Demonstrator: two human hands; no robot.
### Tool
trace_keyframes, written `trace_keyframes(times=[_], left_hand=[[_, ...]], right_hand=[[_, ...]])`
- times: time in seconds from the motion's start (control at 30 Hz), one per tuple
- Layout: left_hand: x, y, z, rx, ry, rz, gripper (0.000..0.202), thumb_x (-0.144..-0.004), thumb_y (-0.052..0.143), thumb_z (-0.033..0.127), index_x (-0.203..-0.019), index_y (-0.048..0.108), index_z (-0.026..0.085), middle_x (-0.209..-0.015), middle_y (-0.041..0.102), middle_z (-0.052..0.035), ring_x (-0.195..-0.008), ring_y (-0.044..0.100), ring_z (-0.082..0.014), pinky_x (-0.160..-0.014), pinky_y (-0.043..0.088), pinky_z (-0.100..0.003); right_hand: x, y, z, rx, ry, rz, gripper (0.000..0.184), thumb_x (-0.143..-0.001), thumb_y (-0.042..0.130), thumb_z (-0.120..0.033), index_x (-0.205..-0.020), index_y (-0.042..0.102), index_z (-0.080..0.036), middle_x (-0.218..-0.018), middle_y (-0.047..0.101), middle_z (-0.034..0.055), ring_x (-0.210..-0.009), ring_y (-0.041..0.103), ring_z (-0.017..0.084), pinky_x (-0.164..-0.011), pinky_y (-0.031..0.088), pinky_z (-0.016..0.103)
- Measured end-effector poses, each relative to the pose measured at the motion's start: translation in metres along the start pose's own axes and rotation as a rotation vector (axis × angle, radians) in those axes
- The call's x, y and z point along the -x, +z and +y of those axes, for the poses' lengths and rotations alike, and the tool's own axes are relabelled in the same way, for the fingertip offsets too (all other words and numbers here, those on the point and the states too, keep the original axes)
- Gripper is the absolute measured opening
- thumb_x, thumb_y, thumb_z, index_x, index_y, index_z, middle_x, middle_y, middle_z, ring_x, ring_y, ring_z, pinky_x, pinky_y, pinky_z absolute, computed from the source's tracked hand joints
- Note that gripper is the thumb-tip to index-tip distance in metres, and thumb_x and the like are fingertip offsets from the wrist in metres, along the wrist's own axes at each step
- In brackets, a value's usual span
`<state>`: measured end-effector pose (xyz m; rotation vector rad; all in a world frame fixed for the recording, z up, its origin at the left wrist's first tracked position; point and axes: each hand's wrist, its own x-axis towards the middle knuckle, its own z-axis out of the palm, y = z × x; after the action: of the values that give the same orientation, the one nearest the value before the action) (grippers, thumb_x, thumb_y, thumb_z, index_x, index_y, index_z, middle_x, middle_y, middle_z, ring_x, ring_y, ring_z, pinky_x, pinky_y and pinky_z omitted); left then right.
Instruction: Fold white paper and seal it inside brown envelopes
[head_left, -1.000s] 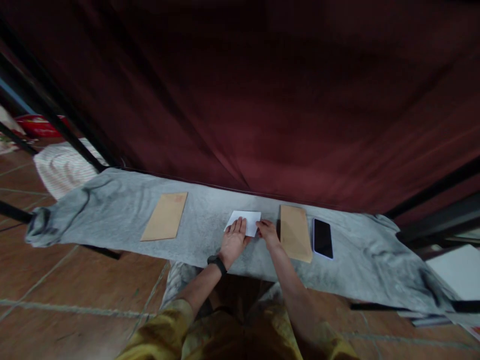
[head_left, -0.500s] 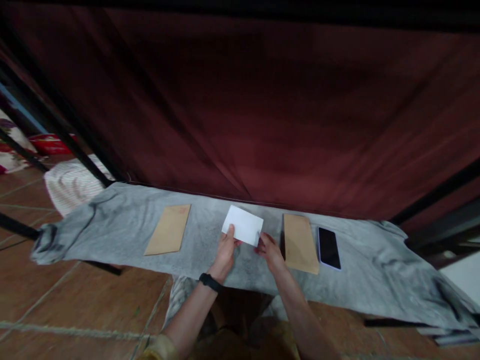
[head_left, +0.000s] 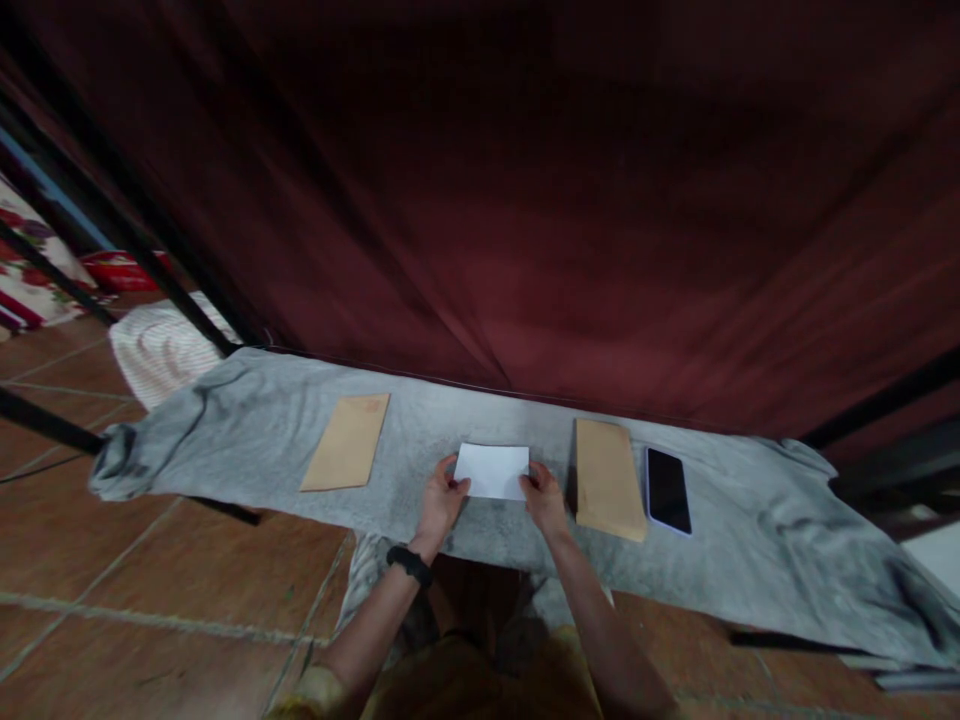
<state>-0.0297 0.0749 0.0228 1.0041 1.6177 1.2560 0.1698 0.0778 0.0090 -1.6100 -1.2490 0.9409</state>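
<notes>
A folded white paper [head_left: 493, 470] lies level over the grey cloth [head_left: 247, 430]. My left hand [head_left: 441, 498], with a black watch on its wrist, pinches the paper's left edge. My right hand [head_left: 545, 498] pinches its right edge. A brown envelope [head_left: 347, 442] rests flat on the cloth to the left of my hands. A second brown envelope [head_left: 608, 478] lies just right of my right hand.
A black phone [head_left: 667, 489] lies screen up beside the right envelope. A dark red curtain [head_left: 525, 220] hangs right behind the cloth-covered bench. Black metal bars [head_left: 112, 215] cross at the left, over a tiled floor [head_left: 112, 600] and a striped cloth [head_left: 161, 350].
A second ago my left hand pressed the paper flat on the cloth. Both hands then lifted it tilted, and now they hold it level by its two side edges.
</notes>
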Motion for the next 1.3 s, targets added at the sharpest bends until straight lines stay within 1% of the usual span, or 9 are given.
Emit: trace_keyframes(times=[0.13, 0.23, 0.37, 0.47, 0.6, 0.73, 0.87, 0.97, 1.3], left_hand=[[0.003, 0.002, -0.006, -0.243, 0.078, -0.036, 0.05, -0.076, 0.064, 0.012, -0.126, 0.062, 0.017, -0.071, 0.066, 0.003, -0.062, 0.064, -0.0165, -0.063, 0.051, -0.028], [0.003, 0.003, -0.004, -0.443, 0.129, -0.041, 0.049, -0.08, 0.064, 0.014, -0.129, 0.061, 0.017, -0.076, 0.069, -0.0009, -0.069, 0.067, -0.0194, -0.068, 0.052, -0.03], [0.004, 0.003, 0.0, -0.629, 0.124, -0.053, 0.05, -0.086, 0.059, 0.015, -0.137, 0.056, 0.015, -0.098, 0.075, -0.0084, -0.086, 0.071, -0.0231, -0.078, 0.053, -0.033], [0.007, 0.003, 0.005, -0.724, 0.099, -0.076, 0.05, -0.09, 0.057, 0.016, -0.141, 0.053, 0.016, -0.112, 0.074, -0.0106, -0.097, 0.072, -0.0236, -0.084, 0.053, -0.032], [0.017, 0.003, 0.009, -0.955, 0.146, -0.07, 0.047, -0.094, 0.055, 0.022, -0.141, 0.053, 0.018, -0.114, 0.073, -0.0124, -0.1, 0.071, -0.0258, -0.086, 0.053, -0.035], [0.021, 0.014, 0.008, -1.122, 0.474, 0.003, 0.04, -0.098, 0.044, 0.021, -0.135, 0.058, 0.015, -0.131, 0.064, -0.0166, -0.122, 0.061, -0.0297, -0.103, 0.048, -0.044], [0.014, 0.035, -0.003, -1.079, 0.717, -0.196, 0.044, -0.104, 0.037, 0.029, -0.143, 0.052, 0.014, -0.153, 0.05, -0.0131, -0.145, 0.041, -0.0262, -0.117, 0.038, -0.044], [0.01, 0.041, -0.014, -1.093, 0.724, -0.285, 0.055, -0.105, 0.033, 0.043, -0.149, 0.046, 0.012, -0.156, 0.047, -0.0135, -0.149, 0.036, -0.0263, -0.121, 0.033, -0.046], [0.011, 0.03, -0.028, -1.209, 0.651, -0.194, 0.068, -0.104, 0.032, 0.05, -0.156, 0.034, 0.006, -0.163, 0.034, -0.0175, -0.154, 0.026, -0.0277, -0.125, 0.024, -0.046]], right_hand=[[0.01, -0.001, 0.006, 0.495, -0.155, 0.104, 0.041, -0.093, 0.048, -0.022, -0.131, 0.063, -0.017, -0.114, 0.071, 0.0116, -0.101, 0.069, 0.025, -0.089, 0.055, 0.035], [0.014, 0.012, 0.003, 0.597, -0.356, 0.06, 0.042, -0.099, 0.04, -0.02, -0.136, 0.06, -0.018, -0.134, 0.065, 0.0113, -0.125, 0.059, 0.022, -0.108, 0.046, 0.036], [0.016, 0.038, -0.001, 0.658, -0.547, -0.052, 0.043, -0.104, 0.038, -0.023, -0.141, 0.057, -0.015, -0.149, 0.055, 0.0104, -0.139, 0.048, 0.021, -0.117, 0.038, 0.037], [0.016, 0.048, 0.002, 0.775, -0.546, -0.047, 0.044, -0.104, 0.044, -0.029, -0.144, 0.055, -0.015, -0.155, 0.049, 0.0134, -0.144, 0.042, 0.026, -0.12, 0.033, 0.044], [0.016, 0.047, 0.009, 0.859, -0.524, -0.045, 0.048, -0.105, 0.043, -0.033, -0.149, 0.05, -0.016, -0.159, 0.042, 0.0149, -0.146, 0.04, 0.028, -0.121, 0.029, 0.048], [0.016, 0.043, 0.013, 0.894, -0.544, -0.059, 0.05, -0.106, 0.04, -0.035, -0.152, 0.046, -0.016, -0.161, 0.037, 0.0154, -0.148, 0.037, 0.028, -0.121, 0.027, 0.048], [0.016, 0.041, 0.017, 0.94, -0.578, -0.105, 0.051, -0.104, 0.037, -0.023, -0.154, 0.043, -0.013, -0.163, 0.034, 0.0148, -0.151, 0.031, 0.026, -0.123, 0.024, 0.046], [0.016, 0.039, 0.02, 0.966, -0.586, -0.115, 0.053, -0.102, 0.035, -0.02, -0.155, 0.04, -0.015, -0.163, 0.033, 0.0127, -0.152, 0.03, 0.025, -0.124, 0.023, 0.045], [0.017, 0.016, 0.03, 1.018, -0.512, -0.014, 0.056, -0.106, 0.03, -0.034, -0.155, 0.039, -0.007, -0.162, 0.035, 0.0173, -0.149, 0.033, 0.031, -0.122, 0.021, 0.053]])
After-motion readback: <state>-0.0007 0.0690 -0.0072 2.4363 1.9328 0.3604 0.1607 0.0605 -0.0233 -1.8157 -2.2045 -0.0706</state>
